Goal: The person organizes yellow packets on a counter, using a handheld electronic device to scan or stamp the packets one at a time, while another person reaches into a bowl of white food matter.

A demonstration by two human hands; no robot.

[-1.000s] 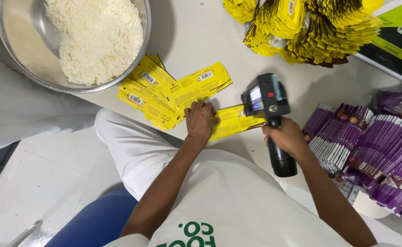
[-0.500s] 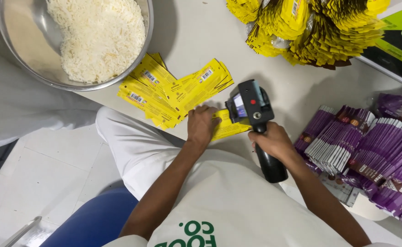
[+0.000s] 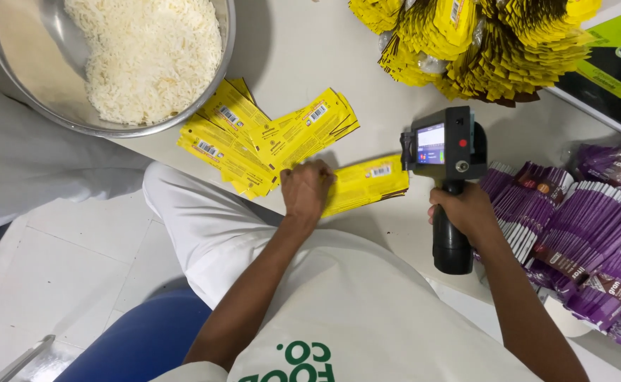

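Left hand (image 3: pixel 306 189) flat on yellow packet (image 3: pixel 367 184), covering its end, right hand (image 3: pixel 466 212) gripping handheld printer (image 3: pixel 446 152)

— What is the person wearing?
— A white apron or smock over the front, with green block lettering near its lower edge; white trousers on the legs.
— Sleeves?
— None that show; both forearms are bare down to the left hand (image 3: pixel 305 189) and the right hand (image 3: pixel 464 209); no gloves, rings or watch visible.
— Any other markings?
— Only the green lettering.
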